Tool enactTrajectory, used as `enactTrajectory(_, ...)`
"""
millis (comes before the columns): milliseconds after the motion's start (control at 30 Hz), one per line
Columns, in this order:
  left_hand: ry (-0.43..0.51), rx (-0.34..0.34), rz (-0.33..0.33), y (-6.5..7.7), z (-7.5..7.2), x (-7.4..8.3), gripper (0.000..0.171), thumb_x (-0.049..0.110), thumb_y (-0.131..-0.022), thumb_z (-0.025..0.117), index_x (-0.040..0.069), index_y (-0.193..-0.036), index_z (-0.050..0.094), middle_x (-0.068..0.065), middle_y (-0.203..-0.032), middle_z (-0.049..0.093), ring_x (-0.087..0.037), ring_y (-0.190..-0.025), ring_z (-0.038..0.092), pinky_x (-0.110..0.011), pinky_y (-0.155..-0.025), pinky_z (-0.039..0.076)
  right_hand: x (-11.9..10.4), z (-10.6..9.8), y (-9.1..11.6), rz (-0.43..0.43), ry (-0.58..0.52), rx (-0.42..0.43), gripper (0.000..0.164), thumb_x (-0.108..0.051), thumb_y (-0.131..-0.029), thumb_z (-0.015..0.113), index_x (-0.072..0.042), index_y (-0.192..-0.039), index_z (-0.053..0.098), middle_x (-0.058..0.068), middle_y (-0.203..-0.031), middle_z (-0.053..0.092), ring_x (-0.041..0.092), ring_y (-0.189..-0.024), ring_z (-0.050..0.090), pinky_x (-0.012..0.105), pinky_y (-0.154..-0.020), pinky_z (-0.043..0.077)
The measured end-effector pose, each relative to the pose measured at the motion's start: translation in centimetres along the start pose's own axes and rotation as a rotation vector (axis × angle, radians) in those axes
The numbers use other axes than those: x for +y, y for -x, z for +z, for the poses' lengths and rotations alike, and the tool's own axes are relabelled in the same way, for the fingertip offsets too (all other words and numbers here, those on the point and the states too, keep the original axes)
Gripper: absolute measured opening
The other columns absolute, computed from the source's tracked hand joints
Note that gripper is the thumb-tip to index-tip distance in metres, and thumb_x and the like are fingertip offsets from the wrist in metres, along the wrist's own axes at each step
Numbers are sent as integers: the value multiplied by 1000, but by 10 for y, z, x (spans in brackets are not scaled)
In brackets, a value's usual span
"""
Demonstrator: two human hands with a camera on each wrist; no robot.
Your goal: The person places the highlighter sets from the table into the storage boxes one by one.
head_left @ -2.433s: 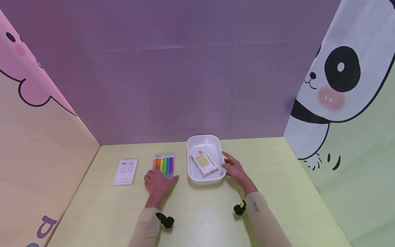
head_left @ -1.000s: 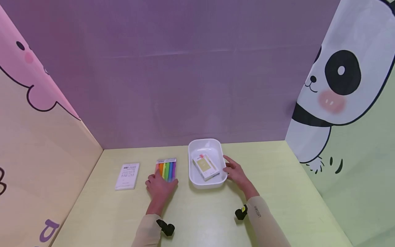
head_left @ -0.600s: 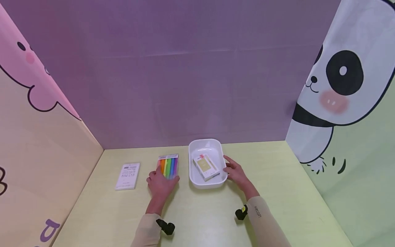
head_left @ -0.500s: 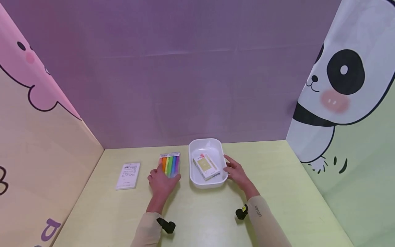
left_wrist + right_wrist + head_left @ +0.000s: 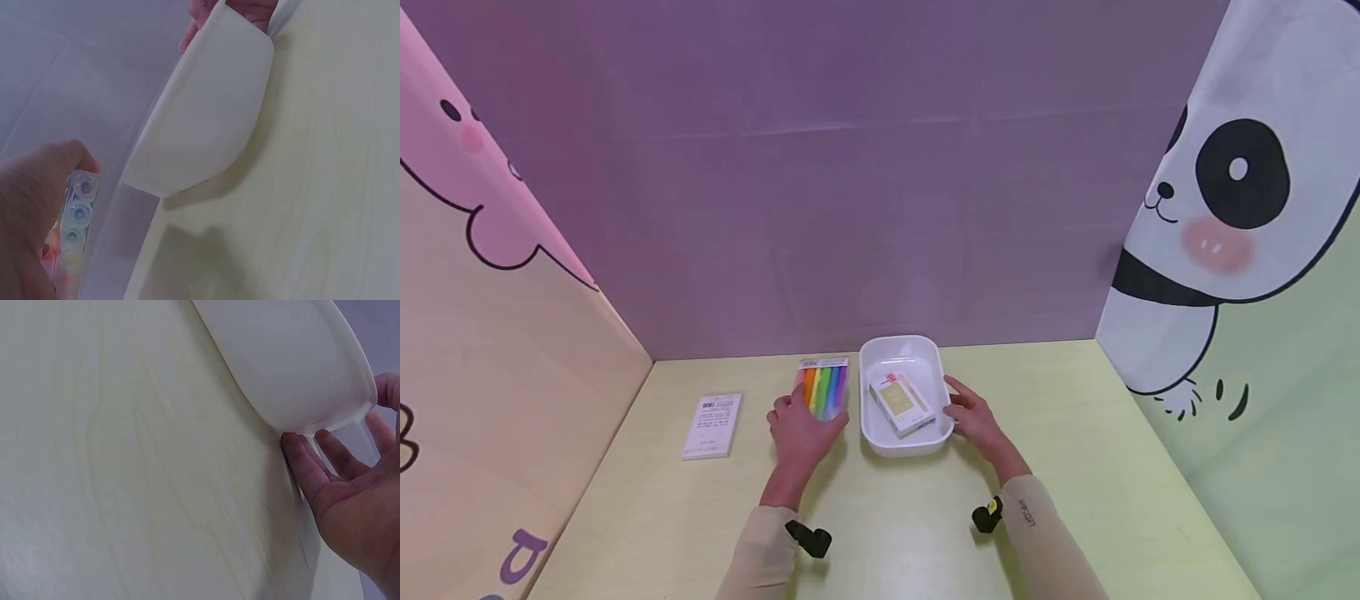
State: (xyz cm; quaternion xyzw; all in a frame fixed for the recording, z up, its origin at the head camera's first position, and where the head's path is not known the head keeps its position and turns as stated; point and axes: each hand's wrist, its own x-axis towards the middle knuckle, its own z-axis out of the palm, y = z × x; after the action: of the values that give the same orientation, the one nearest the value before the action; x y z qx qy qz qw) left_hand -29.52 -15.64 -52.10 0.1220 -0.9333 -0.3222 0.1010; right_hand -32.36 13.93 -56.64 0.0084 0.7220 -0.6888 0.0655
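My left hand grips a clear flat pack of rainbow-coloured markers by its near end, just left of a white plastic tray. In the left wrist view the round ends of the markers show beside the thumb. A separate shadow falls on the table under that hand. My right hand holds the tray by its right side, thumb at the rim and fingertips against the lower outer wall in the right wrist view. A small white and gold box lies slanted inside the tray.
A thin white box with printed text lies on the pale wooden table to the left of my left hand. A purple panel rises behind the tray, with cartoon-printed side walls on both sides.
My left hand has lifted the marker pack and carried it forward and right, closer to the tray. My right hand, the tray and the boxes stay in place; the view tipped slightly.
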Motion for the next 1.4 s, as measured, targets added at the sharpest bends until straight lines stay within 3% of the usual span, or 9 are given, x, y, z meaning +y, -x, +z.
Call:
enactTrajectory(200, 25, 0, 39, 2, -6, 13, 91, 47, -72, 72, 7, -145, 36, -25, -127, 39, -42, -114, 34, -55, -90, 40, -1, -1, 0, 8, -7, -1, 60, -3, -93, 56, -20, -149, 42, 23, -133, 49, 33, -113, 54, 41, -85, 53)
enactTrajectory(400, 25, -7, 78, 4, -10, 24, 90, 48, -72, 72, 7, -144, 38, -24, -125, 41, -41, -113, 35, -53, -88, 41, 0, -1, 1, -14, -27, -15, 60, -2, -93, 55, -14, -150, 39, 28, -133, 48, 35, -112, 55, 44, -86, 52)
enactTrajectory(567, 34, -19, 100, 12, -10, 36, 91, 49, -72, 73, 7, -145, 37, -24, -125, 42, -40, -113, 36, -51, -88, 41, 3, -3, 2, -3, -20, -8, 61, -2, -92, 56, -17, -149, 41, 25, -132, 49, 32, -111, 55, 43, -86, 53)
enactTrajectory(1100, 40, -69, 125, 31, 6, 64, 85, 48, -72, 73, 8, -141, 43, -20, -124, 45, -37, -112, 38, -48, -87, 43, 6, -11, 10, -10, -8, -31, 61, -2, -92, 55, -18, -149, 41, 25, -132, 50, 30, -108, 57, 40, -84, 53)
enactTrajectory(1400, 12, -68, 141, 46, 15, 78, 87, 49, -71, 74, 10, -142, 43, -19, -123, 45, -36, -112, 39, -48, -88, 43, 6, -14, 17, -45, -37, -59, 56, 3, -92, 53, -11, -146, 45, 26, -133, 49, 30, -106, 57, 41, -83, 54)
